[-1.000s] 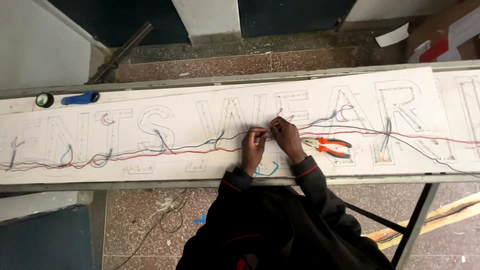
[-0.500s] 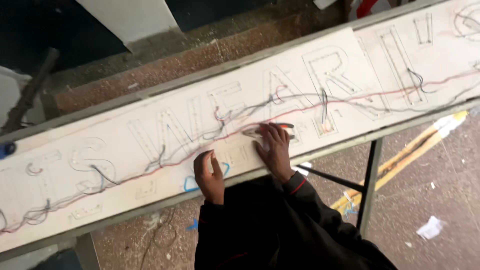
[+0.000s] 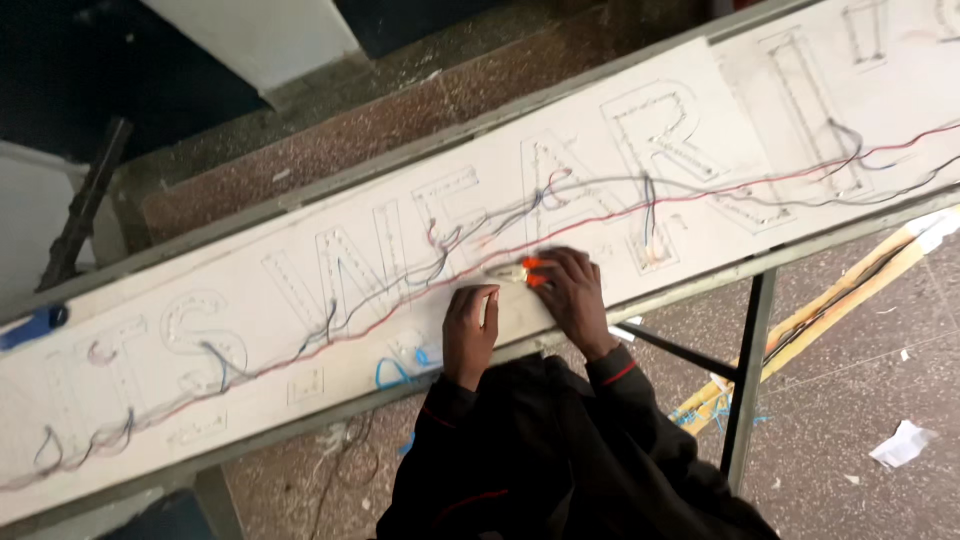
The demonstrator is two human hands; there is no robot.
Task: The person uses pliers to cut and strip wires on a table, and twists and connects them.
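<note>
Both hands rest on a long white sign board that runs across the view from low on the left to high on the right. On the right, the right hand lies over a tool with orange handles, and its fingers curl down on it; only the orange tips peek out on the left side of that hand, so I cannot tell how tight the grip is. Just to the left, the left hand lies flat on the board with its fingers close together and holds nothing. Letter shapes made of little dots cover the board. A red wire and dark wires run along the board on the far side of the hands, looping into the letters. A small blue wire loop lies near the edge, left of the left hand. A blue thing sits far off at the left end. Dark metal legs hold the board up over a speckled floor, where a yellow plank and a scrap of white paper lie on the right.
</note>
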